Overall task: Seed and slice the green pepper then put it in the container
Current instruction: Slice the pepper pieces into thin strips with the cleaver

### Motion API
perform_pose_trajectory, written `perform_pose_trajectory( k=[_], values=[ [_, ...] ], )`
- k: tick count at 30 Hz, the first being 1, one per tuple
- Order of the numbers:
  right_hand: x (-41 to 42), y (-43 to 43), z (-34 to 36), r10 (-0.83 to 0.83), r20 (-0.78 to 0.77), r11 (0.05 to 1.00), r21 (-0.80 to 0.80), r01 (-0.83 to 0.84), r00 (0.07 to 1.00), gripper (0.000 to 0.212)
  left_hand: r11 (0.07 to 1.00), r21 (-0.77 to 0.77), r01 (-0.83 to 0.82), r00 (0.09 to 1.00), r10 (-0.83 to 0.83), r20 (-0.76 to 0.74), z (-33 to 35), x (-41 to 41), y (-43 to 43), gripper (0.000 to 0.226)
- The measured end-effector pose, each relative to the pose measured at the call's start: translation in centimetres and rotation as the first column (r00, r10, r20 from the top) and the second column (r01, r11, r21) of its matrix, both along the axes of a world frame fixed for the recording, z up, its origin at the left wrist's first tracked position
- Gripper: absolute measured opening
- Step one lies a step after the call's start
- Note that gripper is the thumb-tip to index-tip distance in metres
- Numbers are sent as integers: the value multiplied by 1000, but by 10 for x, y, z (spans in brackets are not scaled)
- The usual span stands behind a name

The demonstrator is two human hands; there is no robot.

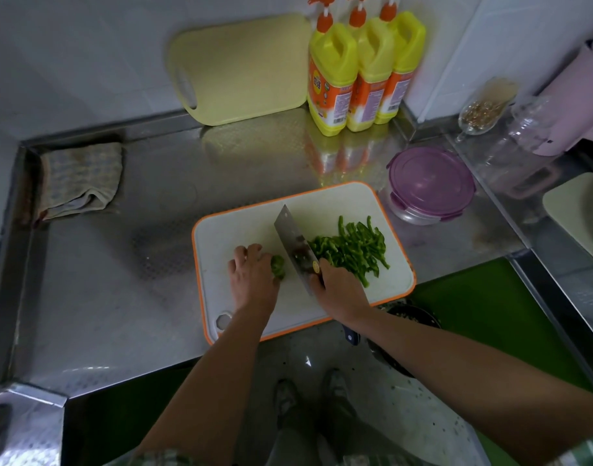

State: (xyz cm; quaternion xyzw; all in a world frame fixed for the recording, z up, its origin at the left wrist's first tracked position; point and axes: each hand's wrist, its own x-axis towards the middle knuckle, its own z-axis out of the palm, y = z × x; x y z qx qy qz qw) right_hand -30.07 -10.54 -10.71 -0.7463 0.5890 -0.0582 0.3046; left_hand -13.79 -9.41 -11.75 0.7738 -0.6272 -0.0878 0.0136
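Observation:
A white cutting board with an orange rim (386,287) lies on the steel counter. On its right side sits a pile of green pepper strips (352,248). My left hand (253,279) holds a small uncut piece of green pepper (278,266) down on the board with curled fingers. My right hand (338,290) grips the handle of a cleaver (293,238), whose blade stands between the piece and the pile. A round container with a purple lid (429,183) sits shut just past the board's far right corner.
A yellow cutting board (241,68) leans on the back wall beside three yellow detergent bottles (362,72). A folded cloth (79,179) lies at the far left. Glass jars (483,109) and a pink jug (574,105) stand at the right. A dark bin (412,317) sits below the counter edge.

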Motion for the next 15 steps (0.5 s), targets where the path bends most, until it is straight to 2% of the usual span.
perform_pose_trajectory(
  k=[3,9,15],
  values=[
    [0,0,1,3,13,1000,3,-3,1000,17,999,-5,-38,999,38,5,0,-9,-1,34],
    [-4,-3,0,21,-4,999,-35,-21,1000,16,996,-6,-88,996,88,29,-2,-24,-1,41],
    [-4,-8,6,25,15,991,-132,-23,1000,17,988,-127,-88,985,67,-160,-5,-20,3,17]
  ],
)
